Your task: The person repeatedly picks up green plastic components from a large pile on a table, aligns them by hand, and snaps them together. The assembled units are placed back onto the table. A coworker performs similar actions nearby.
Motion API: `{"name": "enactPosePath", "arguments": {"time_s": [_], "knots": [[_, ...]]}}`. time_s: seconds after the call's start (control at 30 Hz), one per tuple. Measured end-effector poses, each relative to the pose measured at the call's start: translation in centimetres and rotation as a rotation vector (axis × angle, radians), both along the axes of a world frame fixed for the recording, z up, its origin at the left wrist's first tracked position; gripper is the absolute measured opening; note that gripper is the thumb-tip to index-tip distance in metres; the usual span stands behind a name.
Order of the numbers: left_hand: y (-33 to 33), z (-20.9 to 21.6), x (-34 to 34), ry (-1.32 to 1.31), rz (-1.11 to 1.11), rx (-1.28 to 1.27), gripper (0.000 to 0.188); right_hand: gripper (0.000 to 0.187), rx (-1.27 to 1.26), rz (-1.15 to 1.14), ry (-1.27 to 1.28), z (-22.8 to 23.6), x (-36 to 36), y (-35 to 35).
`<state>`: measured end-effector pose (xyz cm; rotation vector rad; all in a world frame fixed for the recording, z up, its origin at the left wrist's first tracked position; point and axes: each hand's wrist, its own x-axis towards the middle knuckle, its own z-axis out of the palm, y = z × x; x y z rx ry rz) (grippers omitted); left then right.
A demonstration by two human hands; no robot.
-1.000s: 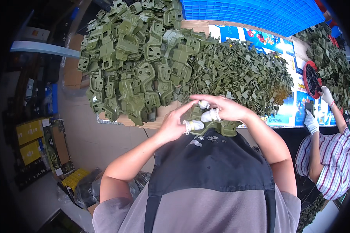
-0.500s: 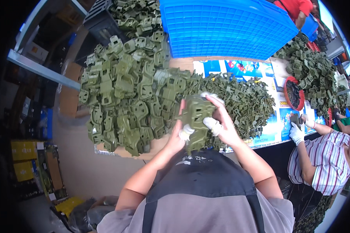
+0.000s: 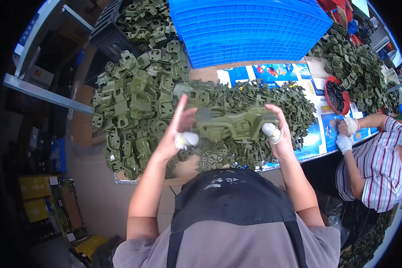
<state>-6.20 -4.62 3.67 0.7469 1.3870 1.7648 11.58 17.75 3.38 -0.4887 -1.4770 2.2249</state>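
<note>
An olive-green moulded plastic shell [image 3: 236,124], like a toy vehicle body, is held level in front of my chest above the parts on the table. My right hand [image 3: 279,134] grips its right end, with the white-wrapped thumb on the near side and the fingers behind. At the left end, my left hand [image 3: 174,134] is open, fingers spread and blurred; its wrapped thumb lies close beside the shell. Under and behind the shell spreads a heap of small green plastic parts [image 3: 286,107]. Larger green shells [image 3: 138,102] are piled to the left.
A large blue plastic crate [image 3: 250,35] stands at the back of the table. On the right, a co-worker in a striped shirt [image 3: 375,174] works near a red bowl of dark pieces [image 3: 337,96]. A metal frame bar [image 3: 49,93] runs along the left side.
The shell has turned from upright to lengthwise across my front. My left hand has moved left and spread its fingers; my right hand has shifted right with the shell's end.
</note>
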Motion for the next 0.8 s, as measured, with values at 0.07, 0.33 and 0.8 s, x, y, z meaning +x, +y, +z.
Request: {"name": "enactPosePath", "arguments": {"time_s": [0.07, 0.33, 0.8], "knots": [[0.5, -0.1, 0.6, 0.456, 0.044, -0.146, 0.097, 0.056, -0.029, 0.048, -0.008, -1.1, 0.2, -0.7], [2.0, 0.3, 1.4, 0.066, 0.042, -0.228, 0.078, 0.055, 0.141, 0.152, -0.139, 0.6, 1.6, 0.4], [4.3, -2.2, 3.5, 0.023, 0.004, -0.117, 0.089, 0.065, 0.341, 0.053, -0.196, -3.2, 4.5, -0.4]]}}
